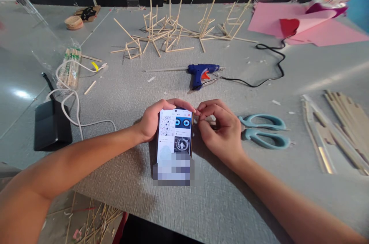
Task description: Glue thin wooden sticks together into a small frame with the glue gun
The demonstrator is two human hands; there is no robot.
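Observation:
A smartphone (174,136) with a lit screen of picture tiles is held at its top end by my left hand (154,119), whose fingers wrap over the upper edge. The phone's lower part is blurred out by blocks. My right hand (220,130) is beside the phone's upper right corner, its fingers curled and pinched together. Its fingertips meet those of my left hand, and whatever they hold, if anything, is hidden. Light blue scissors (266,142) lie just right of my right hand, handles showing and blades hidden beneath it. Beyond both hands rests a blue hot glue gun (200,74) with a glue stick in its back.
A wooden stick framework (173,36) stands at the back. On the left are bagged sticks (70,67), a white cable (77,109) and a black box (52,126). Pink paper (268,19) lies back right, flat wooden strips (346,124) right. The glue gun's black cord (281,63) curves rightward.

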